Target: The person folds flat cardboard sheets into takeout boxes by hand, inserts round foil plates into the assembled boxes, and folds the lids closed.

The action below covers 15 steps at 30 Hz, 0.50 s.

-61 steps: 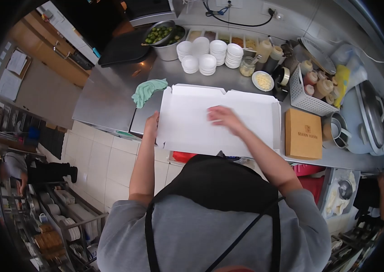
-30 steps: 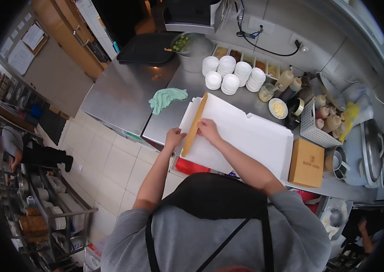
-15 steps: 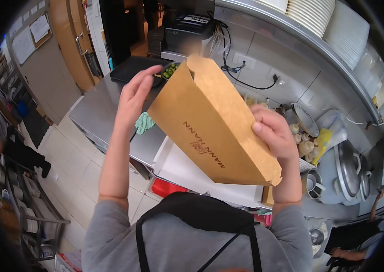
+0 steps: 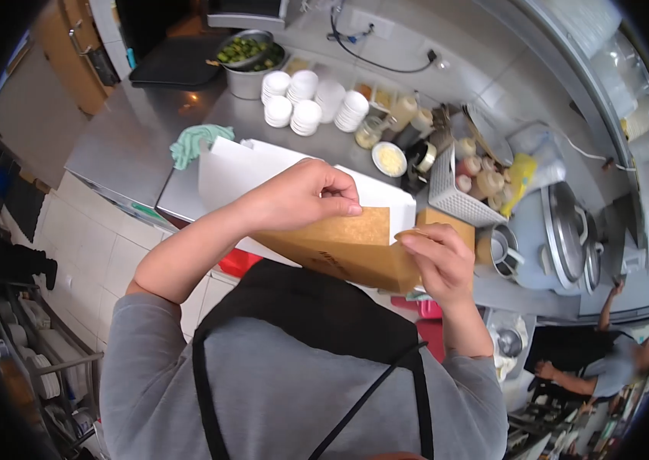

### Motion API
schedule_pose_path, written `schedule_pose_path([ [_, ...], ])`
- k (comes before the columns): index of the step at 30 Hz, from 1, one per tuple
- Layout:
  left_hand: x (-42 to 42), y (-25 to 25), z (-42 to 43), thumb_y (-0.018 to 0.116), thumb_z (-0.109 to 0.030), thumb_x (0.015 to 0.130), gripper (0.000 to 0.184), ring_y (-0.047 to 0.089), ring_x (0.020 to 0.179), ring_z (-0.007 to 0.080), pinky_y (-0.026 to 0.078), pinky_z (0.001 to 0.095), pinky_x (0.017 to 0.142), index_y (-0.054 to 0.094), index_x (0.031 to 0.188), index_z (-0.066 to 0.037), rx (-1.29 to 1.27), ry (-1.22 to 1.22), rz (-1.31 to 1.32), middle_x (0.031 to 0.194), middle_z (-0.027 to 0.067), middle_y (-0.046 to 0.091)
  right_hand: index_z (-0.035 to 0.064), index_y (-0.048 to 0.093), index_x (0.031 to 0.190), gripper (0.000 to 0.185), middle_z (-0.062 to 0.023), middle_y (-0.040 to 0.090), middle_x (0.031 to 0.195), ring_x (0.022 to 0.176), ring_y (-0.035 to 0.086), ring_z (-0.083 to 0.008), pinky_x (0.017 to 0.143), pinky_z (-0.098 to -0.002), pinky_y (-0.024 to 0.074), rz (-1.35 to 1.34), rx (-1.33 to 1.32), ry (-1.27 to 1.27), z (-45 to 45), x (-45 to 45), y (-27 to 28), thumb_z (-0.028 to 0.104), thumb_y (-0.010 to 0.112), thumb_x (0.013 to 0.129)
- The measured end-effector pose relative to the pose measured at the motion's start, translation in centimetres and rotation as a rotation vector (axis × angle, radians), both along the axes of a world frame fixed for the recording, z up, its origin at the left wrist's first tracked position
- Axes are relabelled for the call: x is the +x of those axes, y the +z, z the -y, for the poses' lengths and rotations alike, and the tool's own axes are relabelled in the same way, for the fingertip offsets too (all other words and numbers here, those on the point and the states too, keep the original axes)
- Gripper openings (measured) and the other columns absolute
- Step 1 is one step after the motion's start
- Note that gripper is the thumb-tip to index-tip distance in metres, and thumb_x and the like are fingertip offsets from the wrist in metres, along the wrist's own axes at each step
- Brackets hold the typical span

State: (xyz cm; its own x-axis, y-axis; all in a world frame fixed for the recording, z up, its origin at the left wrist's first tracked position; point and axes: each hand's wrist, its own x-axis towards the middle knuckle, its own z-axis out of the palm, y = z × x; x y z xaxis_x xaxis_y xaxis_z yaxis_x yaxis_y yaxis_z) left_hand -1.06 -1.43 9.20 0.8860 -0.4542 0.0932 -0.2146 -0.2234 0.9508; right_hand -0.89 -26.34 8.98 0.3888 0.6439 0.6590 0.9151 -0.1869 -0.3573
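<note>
A brown cardboard box (image 4: 374, 224) with dark print is low in front of my chest, partly hidden by my left forearm. My left hand (image 4: 311, 195) is closed, thumb and fingertips pinched at the box's upper edge. At the box's right end, my right hand (image 4: 441, 257) pinches a corner flap between thumb and fingers. White card (image 4: 236, 165) with upright edges lies on the counter behind the box and under my left arm.
Stacked white cups (image 4: 305, 115), a pot of green produce (image 4: 248, 80) and a green cloth (image 4: 190, 144) sit beyond. To the right are a white basket (image 4: 455, 195) of bottles and large lidded pots (image 4: 570, 230). A co-worker (image 4: 589, 376) is at lower right.
The box came down from a raised, tilted position to just above the counter. My left hand, formerly apart from it, now pinches its edge; my right hand shifted down to the end flap.
</note>
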Motion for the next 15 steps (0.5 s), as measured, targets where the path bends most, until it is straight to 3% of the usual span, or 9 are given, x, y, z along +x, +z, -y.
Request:
schedule_pose_path([
  [2, 0.1, -1.2, 0.7, 0.058, -0.011, 0.084, 0.012, 0.044, 0.067, 0.0022, 0.038, 0.0200, 0.062, 0.060, 0.081, 0.001, 0.052, -0.010, -0.121, 0.070, -0.0031, 0.055, 0.0057, 0.061, 0.106, 0.041, -0.0084, 0.056, 0.082, 0.069, 0.057, -0.0195, 0.058, -0.0278, 0.0470, 0.024, -0.057, -0.102, 0.4, -0.8, -0.3, -0.009, 0.062, 0.067],
  [5, 0.0, -2.7, 1.3, 0.058, -0.011, 0.084, 0.013, 0.044, 0.067, 0.0021, 0.039, 0.0202, 0.062, 0.060, 0.081, 0.001, -0.045, 0.028, -0.145, 0.069, -0.0035, 0.054, 0.0054, 0.060, 0.108, 0.041, -0.0076, 0.050, 0.074, 0.061, 0.052, -0.0186, 0.054, -0.0314, 0.0430, -0.026, -0.188, -0.273, 0.9, -1.5, -0.8, 0.000, 0.067, 0.067],
  [9, -0.3, -3.6, 1.6, 0.057, -0.012, 0.085, 0.015, 0.045, 0.067, 0.0020, 0.039, 0.0200, 0.062, 0.059, 0.080, 0.002, -0.077, 0.019, -0.188, 0.069, -0.0038, 0.054, 0.0032, 0.062, 0.103, 0.036, -0.0084, 0.051, 0.073, 0.061, 0.053, -0.0197, 0.053, -0.0310, 0.0432, -0.085, -0.260, -0.291, 1.4, -1.4, -1.2, -0.001, 0.067, 0.067],
  [15, -0.8, -3.8, 1.5, 0.058, -0.013, 0.084, 0.015, 0.045, 0.065, 0.0019, 0.038, 0.0196, 0.061, 0.060, 0.078, 0.000, -0.128, -0.020, -0.339, 0.067, -0.0049, 0.054, 0.0015, 0.066, 0.088, 0.022, -0.0075, 0.055, 0.071, 0.061, 0.053, -0.0185, 0.054, -0.0275, 0.0420, -0.049, -0.116, -0.141, 1.1, -0.9, -1.5, -0.005, 0.064, 0.066],
])
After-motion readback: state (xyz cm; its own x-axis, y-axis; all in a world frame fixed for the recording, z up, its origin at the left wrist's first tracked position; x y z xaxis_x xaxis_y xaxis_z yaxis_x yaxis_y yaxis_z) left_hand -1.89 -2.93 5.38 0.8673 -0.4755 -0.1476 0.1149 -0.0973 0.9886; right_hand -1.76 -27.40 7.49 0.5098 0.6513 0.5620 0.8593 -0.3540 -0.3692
